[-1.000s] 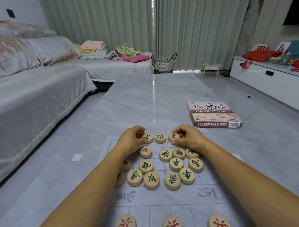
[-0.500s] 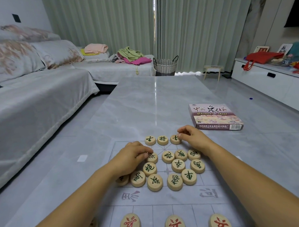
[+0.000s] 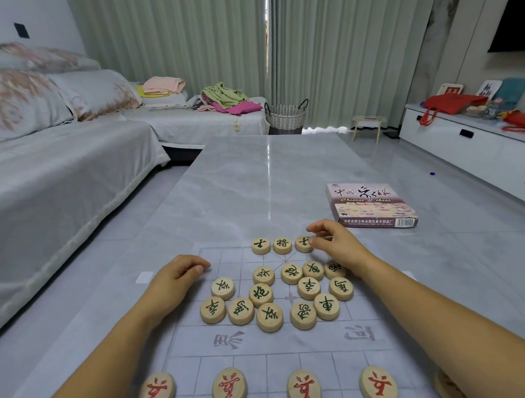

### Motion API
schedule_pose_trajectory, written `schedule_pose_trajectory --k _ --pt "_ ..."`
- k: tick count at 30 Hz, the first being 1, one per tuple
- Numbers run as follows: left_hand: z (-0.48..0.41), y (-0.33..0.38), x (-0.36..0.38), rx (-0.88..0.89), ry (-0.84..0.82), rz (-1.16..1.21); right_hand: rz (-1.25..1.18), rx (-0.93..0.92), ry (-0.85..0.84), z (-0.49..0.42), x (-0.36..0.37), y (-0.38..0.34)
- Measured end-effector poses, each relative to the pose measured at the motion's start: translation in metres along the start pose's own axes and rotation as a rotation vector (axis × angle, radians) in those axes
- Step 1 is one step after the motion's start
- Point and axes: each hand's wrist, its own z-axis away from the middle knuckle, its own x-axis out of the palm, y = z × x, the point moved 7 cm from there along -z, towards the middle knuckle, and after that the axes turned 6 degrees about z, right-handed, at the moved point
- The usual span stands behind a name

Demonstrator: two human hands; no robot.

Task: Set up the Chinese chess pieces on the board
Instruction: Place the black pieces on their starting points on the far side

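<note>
A thin translucent chess board (image 3: 291,339) lies on the grey table. Three green-lettered pieces stand in a row on its far edge: left advisor (image 3: 260,246), general (image 3: 282,245), right advisor (image 3: 303,244). My right hand (image 3: 338,245) pinches the right advisor's right edge with thumb and forefinger. A loose cluster of green pieces (image 3: 261,294) fills the board's far half. My left hand (image 3: 176,276) rests on the board's far left, fingers loosely curled, nothing seen in it. Red soldiers (image 3: 229,388) line the near half.
The chess box (image 3: 371,206) lies on the table (image 3: 269,180) beyond my right hand. A covered sofa (image 3: 58,177) runs along the left, a white cabinet (image 3: 475,147) along the right. A wicker basket (image 3: 286,115) stands past the table's far end.
My left hand left the left advisor, passed over the cluster and moved out to the board's far left. My right hand stayed at the right advisor.
</note>
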Motion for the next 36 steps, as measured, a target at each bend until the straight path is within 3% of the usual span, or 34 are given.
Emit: schedule_pose_trajectory --k 5,10,21,36 --pt "0.003 0.001 0.0 0.02 0.015 -0.006 0.087 -0.027 0.138 0.015 -0.013 -0.008" --pt "0.003 0.001 0.001 0.038 0.013 -0.036 0.321 0.067 -0.076 0.037 -0.014 0.016" --pt "0.005 0.004 0.002 0.101 -0.03 -0.173 -0.257 0.165 -0.051 0.058 -0.027 0.031" --pt "0.002 -0.001 0.006 0.122 -0.013 -0.293 -0.062 0.207 -0.138 0.058 -0.016 0.025"
